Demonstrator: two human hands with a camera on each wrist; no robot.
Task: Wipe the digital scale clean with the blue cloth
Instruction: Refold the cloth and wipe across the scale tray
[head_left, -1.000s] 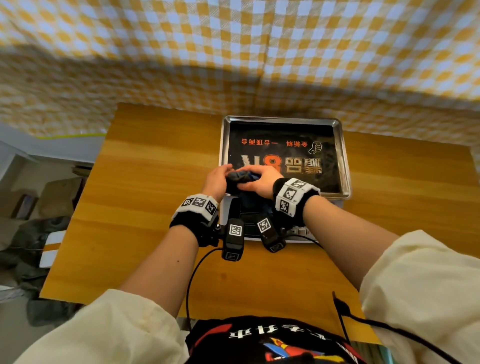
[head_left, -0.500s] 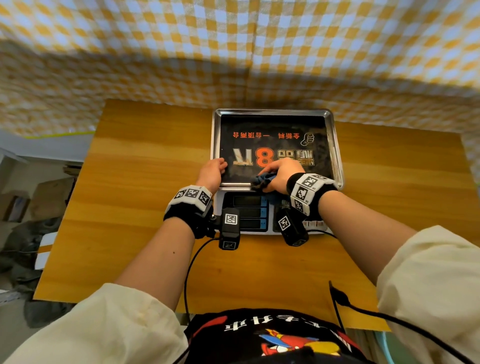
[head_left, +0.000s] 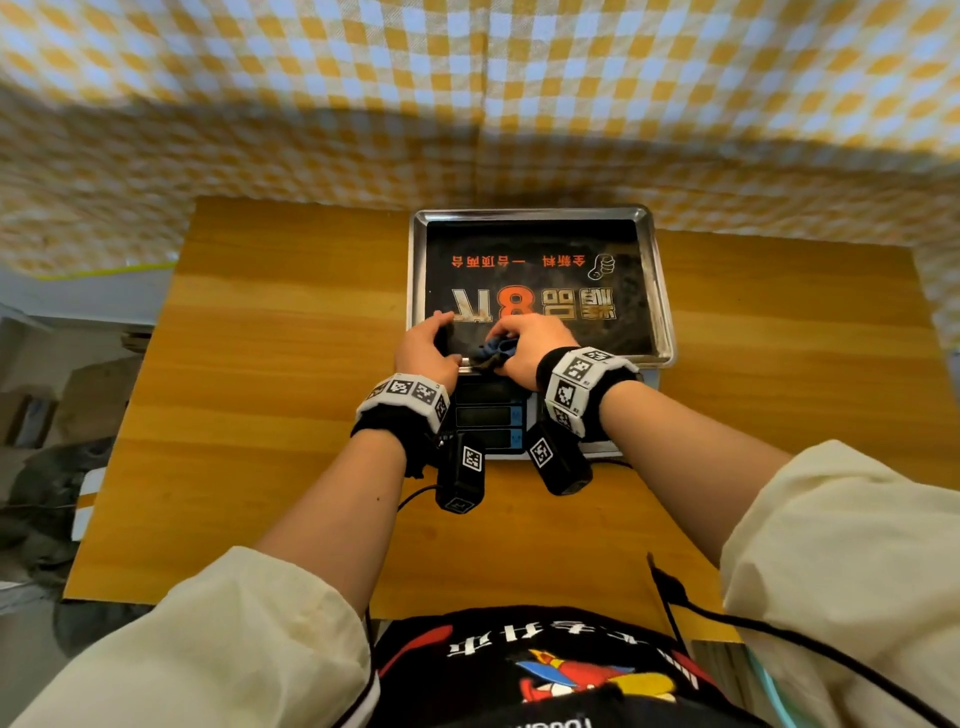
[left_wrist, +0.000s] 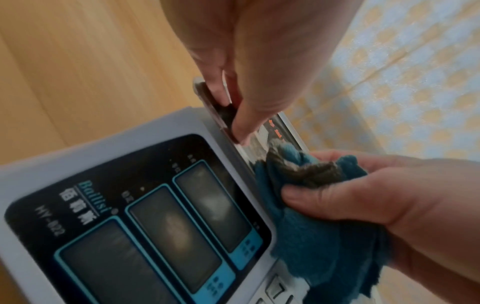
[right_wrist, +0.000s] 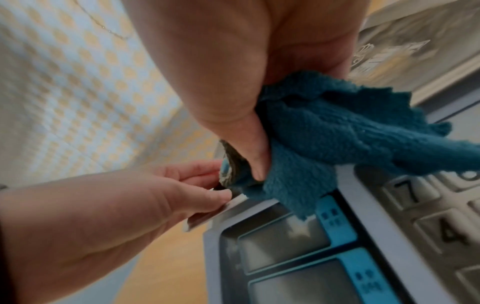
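The digital scale stands on the wooden table, its steel pan bearing a black printed sheet. Its grey front panel carries three dark displays and number keys. My left hand grips the pan's near left corner, thumb on the rim and fingers on the pan. My right hand holds the bunched blue cloth against the pan's near edge, just right of the left hand. Dark dirt shows on the cloth's folds.
The wooden table has bare surface on both sides of the scale. A yellow and white checked curtain hangs close behind it. Clutter lies on the floor at the left. Black cables run by my lap.
The right hand with the cloth moved up from the display panel onto the pan's near edge, then slid left towards the left hand. The left hand stayed on the pan's corner.
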